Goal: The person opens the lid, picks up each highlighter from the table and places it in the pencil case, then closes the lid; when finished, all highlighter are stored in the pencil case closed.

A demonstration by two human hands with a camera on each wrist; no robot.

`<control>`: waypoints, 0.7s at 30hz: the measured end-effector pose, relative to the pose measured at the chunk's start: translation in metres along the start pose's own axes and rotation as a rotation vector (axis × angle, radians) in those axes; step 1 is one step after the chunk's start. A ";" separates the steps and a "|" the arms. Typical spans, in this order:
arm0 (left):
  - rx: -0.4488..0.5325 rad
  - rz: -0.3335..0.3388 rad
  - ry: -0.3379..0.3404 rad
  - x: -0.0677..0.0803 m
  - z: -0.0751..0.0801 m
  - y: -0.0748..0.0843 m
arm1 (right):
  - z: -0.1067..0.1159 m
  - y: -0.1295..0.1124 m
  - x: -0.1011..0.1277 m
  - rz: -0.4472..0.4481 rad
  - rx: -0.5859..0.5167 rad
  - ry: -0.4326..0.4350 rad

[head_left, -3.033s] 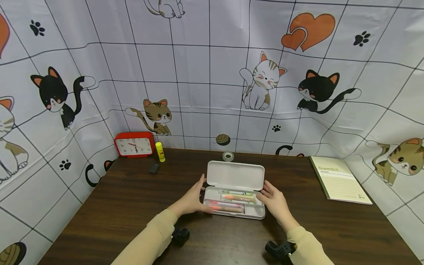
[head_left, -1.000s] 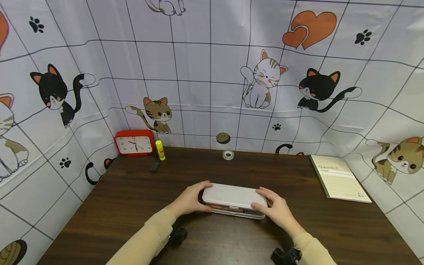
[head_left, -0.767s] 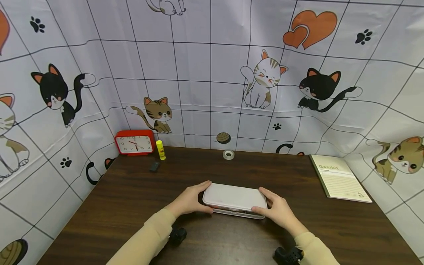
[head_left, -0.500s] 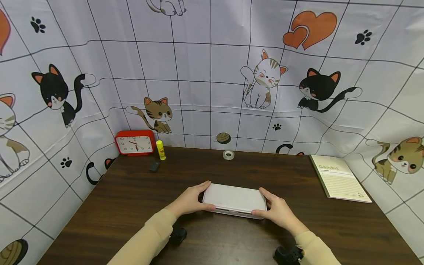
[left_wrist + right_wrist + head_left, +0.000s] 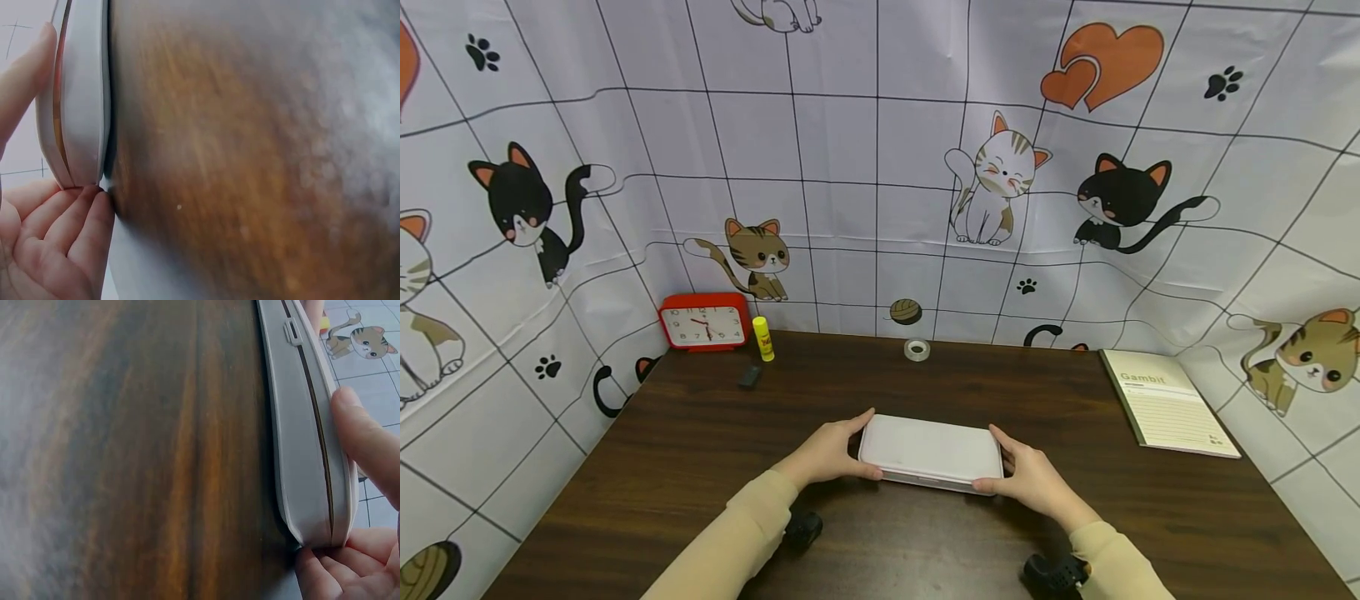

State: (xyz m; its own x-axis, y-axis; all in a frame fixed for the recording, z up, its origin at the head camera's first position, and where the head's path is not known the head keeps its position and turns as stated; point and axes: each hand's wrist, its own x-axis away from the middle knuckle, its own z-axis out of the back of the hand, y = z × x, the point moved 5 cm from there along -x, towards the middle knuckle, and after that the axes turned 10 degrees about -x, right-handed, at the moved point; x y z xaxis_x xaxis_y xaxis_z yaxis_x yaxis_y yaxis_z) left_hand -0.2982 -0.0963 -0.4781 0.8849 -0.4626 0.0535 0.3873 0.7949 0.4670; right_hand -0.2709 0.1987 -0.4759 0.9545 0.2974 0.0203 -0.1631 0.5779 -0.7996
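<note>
White pencil case (image 5: 930,450) lies flat on table (image 5: 685,450), lid down, between both hands; left hand (image 5: 830,454) grips its left end, thumb on lid; right hand (image 5: 1032,479) grips right end likewise; notebook (image 5: 1167,404) well right of right hand; tape roll (image 5: 917,350) beyond case.

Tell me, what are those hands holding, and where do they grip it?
The closed white case: the left hand grips its left end, the right hand its right end.

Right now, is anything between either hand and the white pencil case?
Nothing visible. The left hand grips the left end of the white pencil case and the right hand grips its right end, fingers directly on the lid and base edges.
</note>
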 end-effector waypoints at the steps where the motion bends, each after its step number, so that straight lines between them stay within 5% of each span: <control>1: 0.002 0.003 -0.002 0.000 0.000 0.000 | 0.000 0.000 0.000 -0.001 -0.003 -0.003; 12: -0.027 0.000 -0.013 -0.001 0.004 0.005 | 0.001 -0.003 -0.003 0.004 0.012 -0.021; 21: -0.045 -0.045 0.015 -0.002 0.005 0.012 | -0.001 -0.011 -0.004 0.099 0.148 0.008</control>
State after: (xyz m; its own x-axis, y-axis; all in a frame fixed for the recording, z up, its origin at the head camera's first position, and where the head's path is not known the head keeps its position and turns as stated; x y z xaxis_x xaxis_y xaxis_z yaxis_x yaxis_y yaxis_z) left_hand -0.2964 -0.0884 -0.4682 0.8702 -0.4923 0.0198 0.4374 0.7905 0.4287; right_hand -0.2722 0.1904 -0.4682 0.9338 0.3530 -0.0592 -0.2907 0.6516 -0.7007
